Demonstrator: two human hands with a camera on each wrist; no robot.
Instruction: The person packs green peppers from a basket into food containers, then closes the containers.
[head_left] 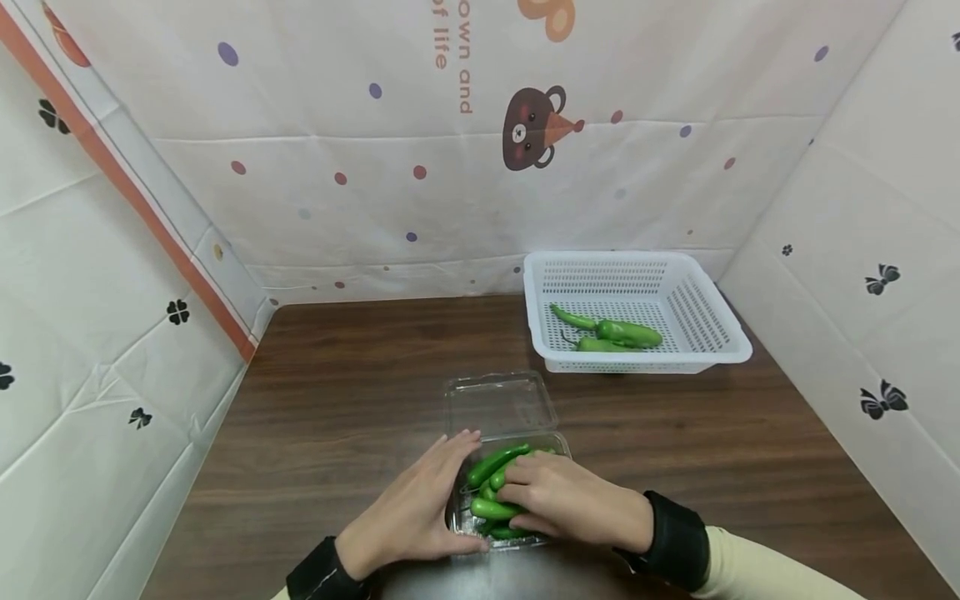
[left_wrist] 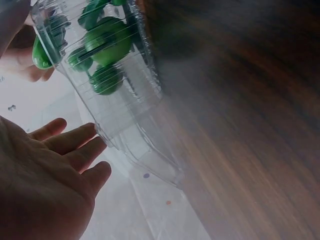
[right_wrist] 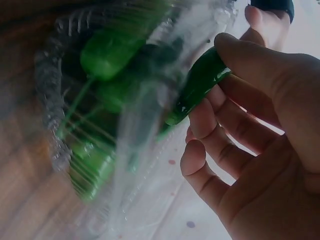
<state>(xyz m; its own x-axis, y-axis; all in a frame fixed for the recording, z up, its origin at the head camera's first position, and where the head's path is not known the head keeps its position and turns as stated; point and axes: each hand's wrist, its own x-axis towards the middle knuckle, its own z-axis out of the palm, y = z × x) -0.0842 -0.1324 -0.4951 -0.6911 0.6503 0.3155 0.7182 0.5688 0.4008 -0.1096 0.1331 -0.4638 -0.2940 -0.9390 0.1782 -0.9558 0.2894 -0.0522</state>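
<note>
A clear plastic box (head_left: 562,443) with its lid (head_left: 501,405) folded back lies on the table, holding several green chili peppers (head_left: 495,464). Along the box's left side rests my left hand (head_left: 420,510), its fingers extended and the thumb near the front edge. In the left wrist view, the fingertips of the left hand (left_wrist: 55,165) reach the clear wall. Over the right part of the box, my right hand (head_left: 570,502) pinches a green chili pepper (right_wrist: 204,80) between thumb and fingers, as the right wrist view shows. The head view hides most of that pepper behind the hand.
A white perforated plastic basket (head_left: 701,357) stands at the back right, with a few green peppers (head_left: 630,333) inside. Patterned cloth walls (head_left: 360,217) enclose the brown wooden table (head_left: 337,392) at the back and both sides.
</note>
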